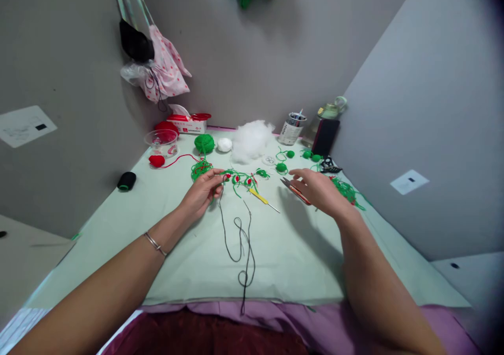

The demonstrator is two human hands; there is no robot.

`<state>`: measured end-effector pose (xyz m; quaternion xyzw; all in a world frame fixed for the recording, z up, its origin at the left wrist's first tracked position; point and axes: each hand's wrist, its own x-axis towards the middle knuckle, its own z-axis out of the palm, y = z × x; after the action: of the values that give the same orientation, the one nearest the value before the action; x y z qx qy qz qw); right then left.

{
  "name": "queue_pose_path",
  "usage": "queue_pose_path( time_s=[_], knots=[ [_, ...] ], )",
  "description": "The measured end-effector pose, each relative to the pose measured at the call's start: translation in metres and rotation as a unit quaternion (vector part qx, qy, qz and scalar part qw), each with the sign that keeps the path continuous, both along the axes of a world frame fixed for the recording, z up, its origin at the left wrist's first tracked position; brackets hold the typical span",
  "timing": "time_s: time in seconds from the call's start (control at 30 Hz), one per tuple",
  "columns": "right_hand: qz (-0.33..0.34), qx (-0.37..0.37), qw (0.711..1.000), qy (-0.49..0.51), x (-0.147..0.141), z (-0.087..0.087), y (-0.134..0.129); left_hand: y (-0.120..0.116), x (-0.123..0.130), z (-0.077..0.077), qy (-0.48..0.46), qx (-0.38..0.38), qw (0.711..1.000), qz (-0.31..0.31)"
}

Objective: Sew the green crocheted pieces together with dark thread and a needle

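My left hand (pixel 203 191) pinches a small red-and-green crocheted piece (pixel 227 177) between thumb and fingertips. From it a black thread (pixel 241 234) trails in loops down to the table's front edge. Right of that hand lie similar little red-and-green pieces (pixel 249 181) with loose green yarn ends. A crochet hook with a yellow handle (pixel 259 196) rests just in front of them. My right hand (pixel 317 187), fingers partly stretched out, is over orange-handled thread snips (pixel 297 191); whether it touches them is hard to see.
Behind are a green yarn ball (pixel 204 144), white stuffing (pixel 252 141), a can (pixel 292 129) and a dark phone (pixel 326 137). A clear tub (pixel 161 142) and black thread spool (pixel 126 181) stand left. Tangled green yarn (pixel 346 192) lies right. Walls enclose the table (pixel 189 271).
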<state>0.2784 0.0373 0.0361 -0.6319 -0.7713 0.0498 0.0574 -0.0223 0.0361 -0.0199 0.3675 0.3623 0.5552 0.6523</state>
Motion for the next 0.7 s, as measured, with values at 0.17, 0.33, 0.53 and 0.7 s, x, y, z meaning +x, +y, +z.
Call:
queue_pose_path(
  time_s=[0.17,0.33,0.53,0.7],
  knots=[
    [-0.065,-0.020,0.994,-0.091,0.010,-0.027,0.018,-0.011,0.008,0.005,0.008,-0.003,0.998,-0.056],
    [-0.071,-0.009,0.995,-0.068,0.011,-0.030,0.024,-0.018,0.014,0.008,0.017,-0.019,0.995,-0.096],
    [0.030,-0.074,0.940,0.333,-0.006,-0.010,0.005,-0.021,0.017,0.009,0.000,-0.028,0.994,-0.106],
    [0.120,-0.115,0.894,0.416,-0.040,-0.009,-0.014,-0.023,0.019,0.011,-0.009,-0.027,0.993,-0.114]
  ],
)
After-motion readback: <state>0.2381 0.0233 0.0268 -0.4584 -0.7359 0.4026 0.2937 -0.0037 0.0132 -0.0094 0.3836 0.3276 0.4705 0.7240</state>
